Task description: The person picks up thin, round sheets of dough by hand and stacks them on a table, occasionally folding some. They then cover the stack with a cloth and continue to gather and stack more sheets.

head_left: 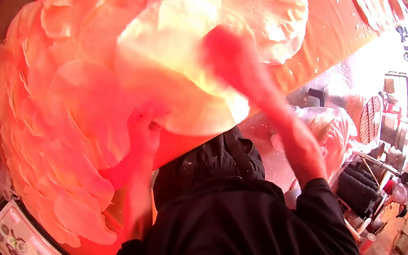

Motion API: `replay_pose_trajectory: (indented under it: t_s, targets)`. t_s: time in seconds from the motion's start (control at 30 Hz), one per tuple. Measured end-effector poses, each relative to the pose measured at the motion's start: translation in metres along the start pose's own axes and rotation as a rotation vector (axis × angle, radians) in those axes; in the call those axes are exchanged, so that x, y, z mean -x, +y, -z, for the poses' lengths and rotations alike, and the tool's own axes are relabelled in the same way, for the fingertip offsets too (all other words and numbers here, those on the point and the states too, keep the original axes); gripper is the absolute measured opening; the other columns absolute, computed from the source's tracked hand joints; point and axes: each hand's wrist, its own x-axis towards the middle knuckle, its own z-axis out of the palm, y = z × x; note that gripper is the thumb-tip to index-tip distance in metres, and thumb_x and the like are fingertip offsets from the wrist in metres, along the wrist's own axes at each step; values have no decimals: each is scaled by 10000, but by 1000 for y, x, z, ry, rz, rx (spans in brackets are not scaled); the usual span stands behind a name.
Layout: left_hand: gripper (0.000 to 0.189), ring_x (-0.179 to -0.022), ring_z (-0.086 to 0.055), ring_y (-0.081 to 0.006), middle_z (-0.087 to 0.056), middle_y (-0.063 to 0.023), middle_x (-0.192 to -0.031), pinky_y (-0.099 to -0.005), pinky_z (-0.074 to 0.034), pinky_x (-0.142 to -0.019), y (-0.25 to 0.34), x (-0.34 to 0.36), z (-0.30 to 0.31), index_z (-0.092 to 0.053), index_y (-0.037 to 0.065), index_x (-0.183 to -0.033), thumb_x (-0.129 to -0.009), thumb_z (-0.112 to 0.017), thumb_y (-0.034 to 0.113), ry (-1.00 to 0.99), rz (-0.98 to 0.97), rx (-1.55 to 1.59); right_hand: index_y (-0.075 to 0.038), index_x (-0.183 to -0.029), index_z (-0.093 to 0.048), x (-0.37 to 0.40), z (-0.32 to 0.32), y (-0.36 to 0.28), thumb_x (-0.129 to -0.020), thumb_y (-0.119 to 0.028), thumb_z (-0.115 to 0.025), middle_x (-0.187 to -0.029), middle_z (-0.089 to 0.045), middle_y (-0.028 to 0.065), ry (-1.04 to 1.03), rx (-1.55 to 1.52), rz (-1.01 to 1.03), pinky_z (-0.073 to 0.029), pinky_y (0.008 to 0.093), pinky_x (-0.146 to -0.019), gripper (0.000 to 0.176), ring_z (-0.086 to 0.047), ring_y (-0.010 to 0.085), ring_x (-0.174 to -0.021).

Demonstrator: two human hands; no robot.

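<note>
Thin, round, pale sheets that look like flatbread (81, 92) overlap in a wide spread across a table with an orange-red cover (315, 49). One large flatbread sheet (195, 113) lies nearest my body, its edge lit brightly. At that sheet's left edge is my left hand (147, 121), its fingers closed on the rim. My right hand (224, 50) is over the sheets farther out, smeared by motion, so its fingers cannot be made out. Beyond it lies another broad, pale sheet (264, 14).
On the right, past the table edge, stand a plastic-wrapped bundle (329, 131), a slatted chair back (370, 119) and a dark cushioned item (357, 189). A framed panel (26, 238) is at the lower left. More sheets (374, 10) lie at the far top right.
</note>
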Motion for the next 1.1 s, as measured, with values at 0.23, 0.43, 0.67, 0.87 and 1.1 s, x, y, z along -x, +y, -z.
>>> replay_pose_trajectory:
  t_s: [0.23, 0.43, 0.67, 0.87, 1.1]
  targets:
    - [85, -843, -631, -139, -645, -44, -897, -277, -519, -695, 10, 10, 41, -603, 38, -1017, -938, -573, 48, 164, -107, 2, -51, -1042, -657, -91, 141, 217, -962, -220, -567, -803, -646, 18, 474, -219, 6, -494, 266, -633, 207, -636, 111, -744]
    - [94, -755, -594, -91, -632, -9, -861, -227, -458, -612, 27, 28, 12, -606, 61, -1011, -959, -538, 99, 66, -155, -162, -47, -1109, -653, -66, 129, 173, -943, -277, -611, -927, -686, 64, 656, 488, -78, -511, 292, -840, 287, -657, 186, -918]
    - [395, -874, -600, -153, -623, -58, -987, -285, -489, -700, 31, 20, -51, -528, 4, -1239, -1036, -375, 305, -221, -208, -184, -77, -1285, -569, 23, -32, -8, -793, -453, -739, -973, -698, 203, -469, -405, 250, -530, 368, -806, 643, -674, 355, -929]
    - [552, -903, -635, -228, -626, -112, -1039, -319, -528, -723, 96, 15, -104, -464, -27, -1357, -1044, -327, 407, -431, -533, -47, -11, -1203, -625, -50, -3, -38, -824, -34, -600, -956, -714, 154, -500, -890, 331, -565, 328, -744, 380, -697, 205, -832]
    - [320, -792, -646, -183, -645, -104, -934, -276, -529, -668, 74, 21, -35, -535, -7, -1236, -1017, -481, 220, -208, -516, -251, 11, -1220, -591, -146, 115, 28, -923, -137, -559, -1050, -675, 115, -153, -1053, 402, -534, 309, -780, 333, -659, 181, -887]
